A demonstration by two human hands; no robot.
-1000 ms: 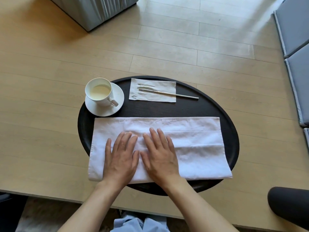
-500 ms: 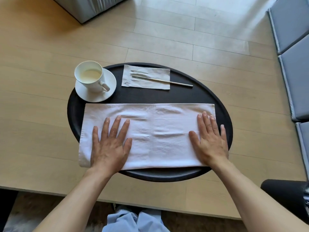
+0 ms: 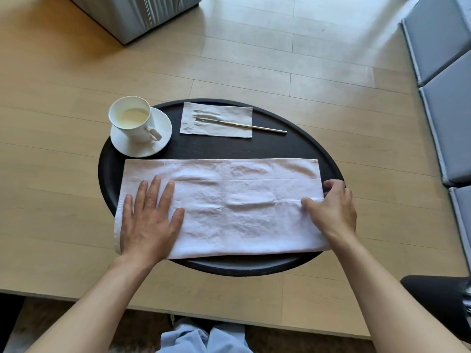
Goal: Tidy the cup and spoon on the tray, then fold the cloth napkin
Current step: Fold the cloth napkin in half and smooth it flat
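Note:
A white cloth napkin (image 3: 242, 215), folded into a long strip, lies across the near half of the black oval tray (image 3: 229, 149). My left hand (image 3: 147, 220) rests flat on its left end with fingers spread. My right hand (image 3: 334, 210) is at its right end, thumb on top and fingers curled over the edge, pinching the cloth. At the tray's far left, a white cup (image 3: 130, 121) holding pale liquid stands on a saucer (image 3: 137, 149). A thin metal utensil (image 3: 242, 125) lies on a small paper napkin (image 3: 204, 131) at the back of the tray.
The tray sits on a light wooden table (image 3: 254, 59), whose front edge runs just below the tray. Grey cushions (image 3: 446, 98) line the right side. A grey upholstered block (image 3: 135, 14) stands at the far left. A black rounded object (image 3: 438, 301) is at the near right.
My hands slid apart from the napkin's middle to its two ends. My right hand went from flat on the cloth to curling around the right edge.

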